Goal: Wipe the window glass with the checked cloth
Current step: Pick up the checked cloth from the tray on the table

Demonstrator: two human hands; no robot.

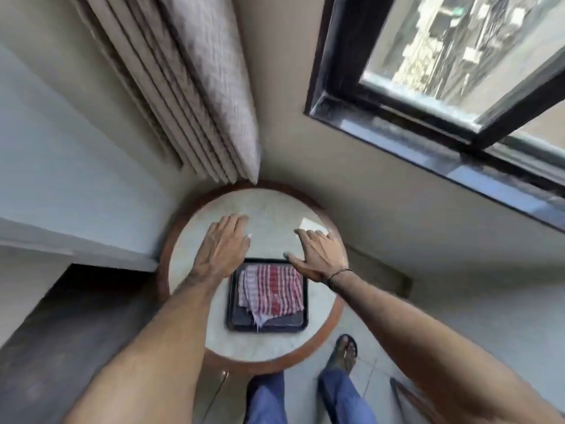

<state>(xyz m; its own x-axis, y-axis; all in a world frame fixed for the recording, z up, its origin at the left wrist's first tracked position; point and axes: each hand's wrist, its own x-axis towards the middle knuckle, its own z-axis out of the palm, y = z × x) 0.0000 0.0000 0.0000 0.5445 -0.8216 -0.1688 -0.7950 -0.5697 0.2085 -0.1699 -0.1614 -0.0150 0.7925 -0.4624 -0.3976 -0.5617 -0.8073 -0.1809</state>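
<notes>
A red-and-white checked cloth [269, 290] lies crumpled in a dark square tray [234, 321] on a small round table [272, 347]. My left hand [224, 244] hovers palm down over the table, just beyond the tray's far left corner, fingers spread and holding nothing. Over the tray's far right corner my right hand [318, 254] is also palm down and open, with a dark bracelet on its wrist. The window glass [458, 47] is at the upper right in a dark frame [336, 96], with buildings visible outside.
A pleated curtain [198, 96] hangs down to the table's far edge. A dark window sill [458, 166] runs along the wall at right. A white ledge stands at left. My legs in blue trousers and a sandalled foot [344, 353] are below the table.
</notes>
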